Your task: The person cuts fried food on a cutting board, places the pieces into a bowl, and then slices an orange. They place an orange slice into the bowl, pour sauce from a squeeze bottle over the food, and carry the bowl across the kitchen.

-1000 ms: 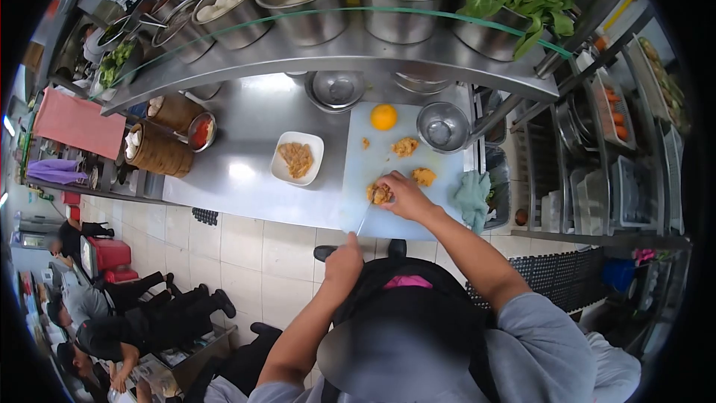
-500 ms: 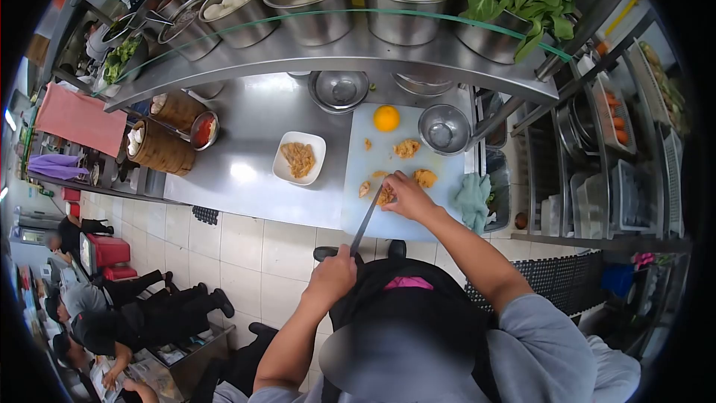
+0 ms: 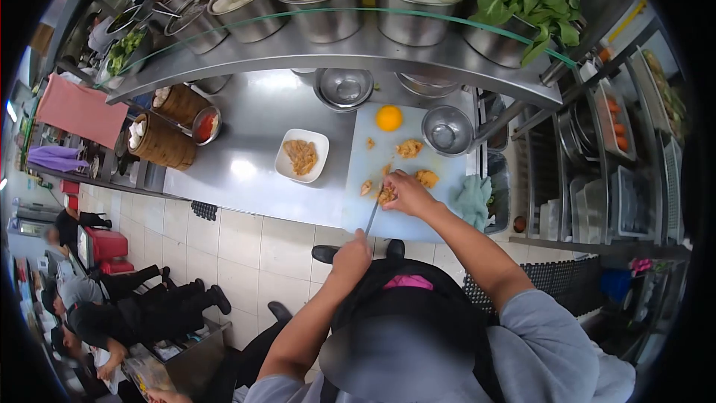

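Golden-brown food (image 3: pixel 385 195) lies near the front of the pale cutting board (image 3: pixel 356 210), pinched in your right hand (image 3: pixel 405 194). Your left hand (image 3: pixel 352 257) grips a knife (image 3: pixel 372 216) slanting up to it; a white dish (image 3: pixel 321 148) stands left.

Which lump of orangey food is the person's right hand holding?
The lump beside the knife blade, under the right hand. The other lumps lie on the cutting board without a hand holding them.

Commercial kitchen | steel shelf (image 3: pixel 335 54) | ingredient tubs (image 3: pixel 419 22) | bamboo steamers (image 3: pixel 168 143) | cutting board (image 3: pixel 358 213) | co-workers (image 3: pixel 112 325) behind
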